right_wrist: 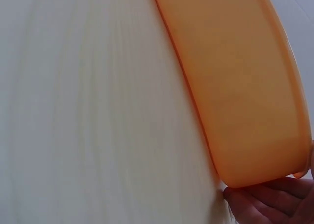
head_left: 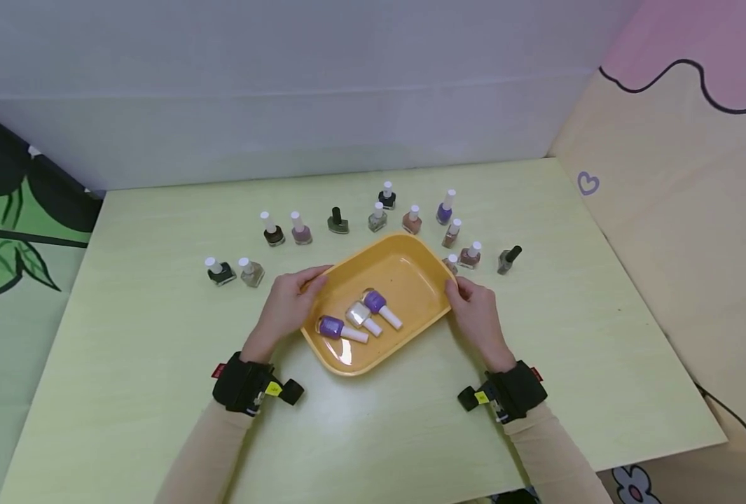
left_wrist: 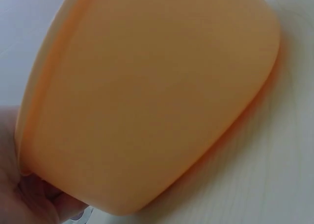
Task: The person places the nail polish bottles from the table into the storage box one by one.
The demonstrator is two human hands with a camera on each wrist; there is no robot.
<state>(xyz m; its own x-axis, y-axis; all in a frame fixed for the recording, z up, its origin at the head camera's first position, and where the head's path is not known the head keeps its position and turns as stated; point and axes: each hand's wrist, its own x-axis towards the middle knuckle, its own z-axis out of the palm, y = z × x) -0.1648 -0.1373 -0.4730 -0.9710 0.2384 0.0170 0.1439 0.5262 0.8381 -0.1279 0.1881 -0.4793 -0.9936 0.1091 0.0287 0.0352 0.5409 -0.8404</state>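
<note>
A shallow yellow-orange tray (head_left: 404, 280) is held at both ends, turned at an angle to the table. My left hand (head_left: 289, 302) grips its left rim, thumb on top; the left wrist view shows fingers (left_wrist: 37, 199) partly hidden behind the wall. At the other end my right hand (head_left: 477, 315) grips the rim, its fingers (right_wrist: 265, 202) under the tray's edge in the right wrist view. Inside lie two purple nail polish bottles (head_left: 331, 327) and a silvery-white nail polish bottle (head_left: 358, 314) between them, all on their sides. Whether the tray touches the table cannot be told.
Several nail polish bottles stand on the pale table (head_left: 158, 336) beyond the tray, including a black-capped one (head_left: 506, 260) at right and a dark one (head_left: 220, 271) at left. One pinkish bottle (head_left: 451, 262) stands close by the tray's right corner. A pale wall (head_left: 322, 133) borders the back.
</note>
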